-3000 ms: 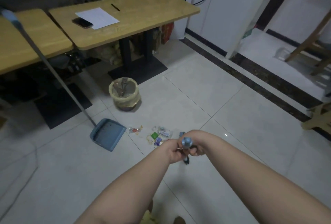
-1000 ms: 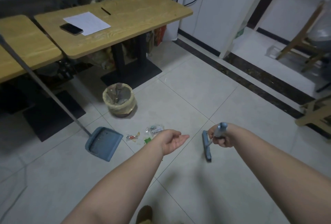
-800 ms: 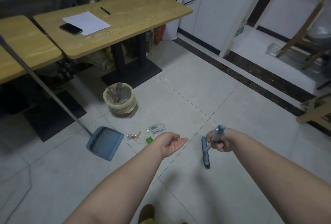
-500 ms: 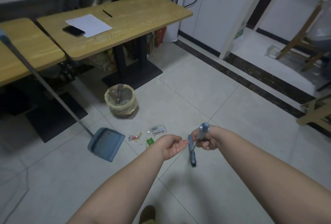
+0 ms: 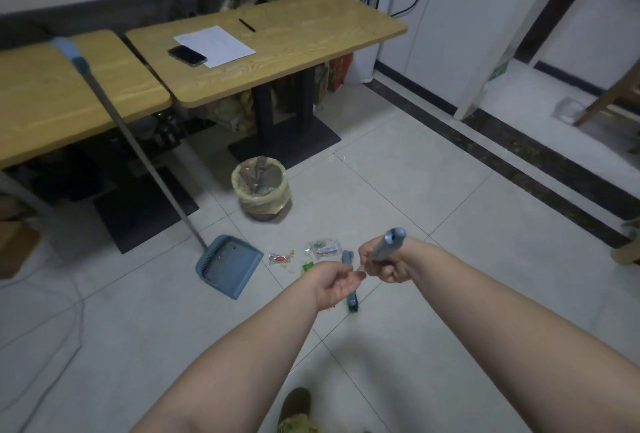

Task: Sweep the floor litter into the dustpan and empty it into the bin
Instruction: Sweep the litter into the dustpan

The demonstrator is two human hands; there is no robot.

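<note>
My right hand (image 5: 382, 261) is shut on the grey-blue broom handle (image 5: 390, 243). The broom head (image 5: 349, 281) rests on the tiles just right of the litter. My left hand (image 5: 334, 281) is open, palm up, right beside the right hand and partly over the broom head. Small wrappers, the litter (image 5: 304, 254), lie scattered on the floor between the broom head and the dustpan. The blue dustpan (image 5: 230, 265) sits on the floor to their left, its long handle (image 5: 114, 110) leaning against a table. A round bin (image 5: 260, 187) with a yellow liner stands behind the litter.
Two wooden tables (image 5: 277, 52) on black bases stand at the back; a phone (image 5: 187, 55), paper and pen lie on the right one. A dark floor strip (image 5: 519, 169) runs diagonally on the right. Wooden chair legs (image 5: 609, 100) show at the far right. My shoe (image 5: 294, 408) is below.
The right hand has swung the broom left, so its head now lies next to the litter. The left hand let go of the handle earlier and stays open beside it.
</note>
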